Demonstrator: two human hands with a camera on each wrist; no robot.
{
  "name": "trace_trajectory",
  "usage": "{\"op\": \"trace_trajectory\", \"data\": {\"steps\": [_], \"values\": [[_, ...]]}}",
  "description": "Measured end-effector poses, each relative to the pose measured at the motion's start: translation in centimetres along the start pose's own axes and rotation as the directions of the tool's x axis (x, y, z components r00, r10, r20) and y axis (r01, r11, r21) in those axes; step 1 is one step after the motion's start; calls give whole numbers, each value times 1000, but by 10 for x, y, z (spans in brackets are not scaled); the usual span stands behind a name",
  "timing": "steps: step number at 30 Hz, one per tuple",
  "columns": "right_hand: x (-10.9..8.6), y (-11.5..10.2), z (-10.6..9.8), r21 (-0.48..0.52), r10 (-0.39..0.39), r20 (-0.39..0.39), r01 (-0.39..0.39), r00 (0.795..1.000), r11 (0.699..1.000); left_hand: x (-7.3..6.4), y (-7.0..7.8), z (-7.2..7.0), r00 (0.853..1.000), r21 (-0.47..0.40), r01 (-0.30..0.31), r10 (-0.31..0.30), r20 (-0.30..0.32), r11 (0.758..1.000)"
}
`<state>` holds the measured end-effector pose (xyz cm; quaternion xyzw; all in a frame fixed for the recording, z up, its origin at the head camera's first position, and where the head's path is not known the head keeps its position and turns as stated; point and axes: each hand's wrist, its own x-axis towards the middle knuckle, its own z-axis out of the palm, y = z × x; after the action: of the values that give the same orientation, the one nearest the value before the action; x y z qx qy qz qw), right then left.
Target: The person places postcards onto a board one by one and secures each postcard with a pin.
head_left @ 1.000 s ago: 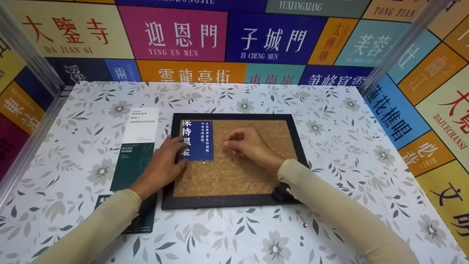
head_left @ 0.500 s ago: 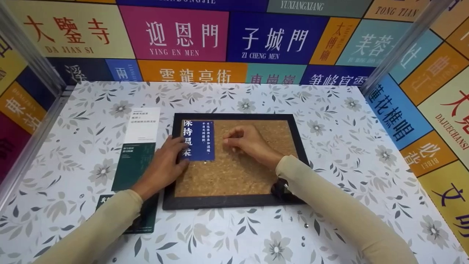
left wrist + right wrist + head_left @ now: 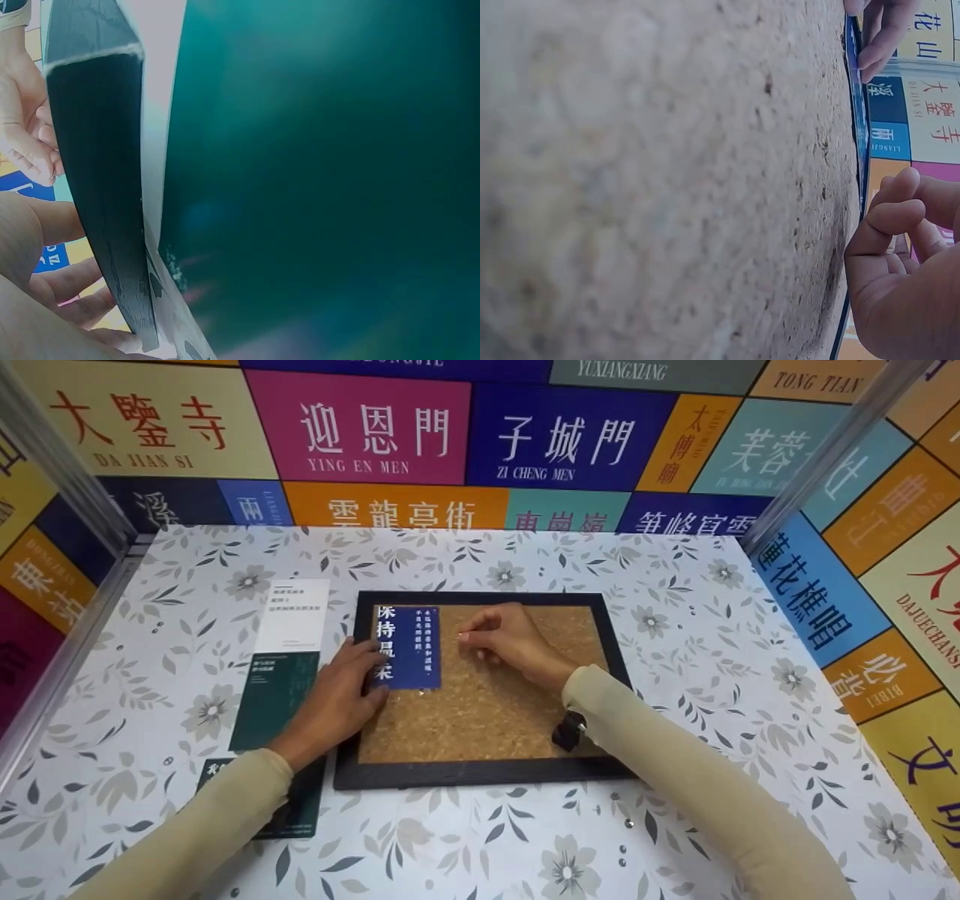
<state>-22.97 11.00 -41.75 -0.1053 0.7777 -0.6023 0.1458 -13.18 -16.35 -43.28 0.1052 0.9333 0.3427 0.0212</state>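
Observation:
A cork board (image 3: 480, 727) in a black frame (image 3: 487, 774) lies on the table. On its left part is a blue card (image 3: 411, 649) with white characters. My left hand (image 3: 341, 690) rests along the frame's left side, its fingertips touching the card's left edge. A small shiny spot (image 3: 421, 691) sits at the card's lower edge. Over the cork, right of the card, my right hand (image 3: 517, 643) has thumb and forefinger pinched together. A tiny reddish speck shows at those fingertips; its kind is too small to tell. The right wrist view also shows the pinching fingers (image 3: 896, 217).
Left of the frame lie a white-and-green card (image 3: 274, 697) and another dark green card (image 3: 300, 810), partly under the left forearm. The tablecloth (image 3: 420, 855) is floral. Lettered panels (image 3: 360, 431) stand behind and at the sides.
My right hand has lifted and shifted slightly, its fingers still pinched, and the speck at its fingertips now shows. The left hand stays on the card and frame.

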Motion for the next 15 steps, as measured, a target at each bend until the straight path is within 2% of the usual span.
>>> {"op": "trace_trajectory", "data": {"steps": [6,15], "values": [[7,-1,0,13,11,-17,-11,1000,1000,-1,0,0,1000,0,6,-6,-1,1000],[16,-4,-3,-31,38,-45,-39,998,999,-1,0,0,1000,9,3,-3,1,1000]]}}
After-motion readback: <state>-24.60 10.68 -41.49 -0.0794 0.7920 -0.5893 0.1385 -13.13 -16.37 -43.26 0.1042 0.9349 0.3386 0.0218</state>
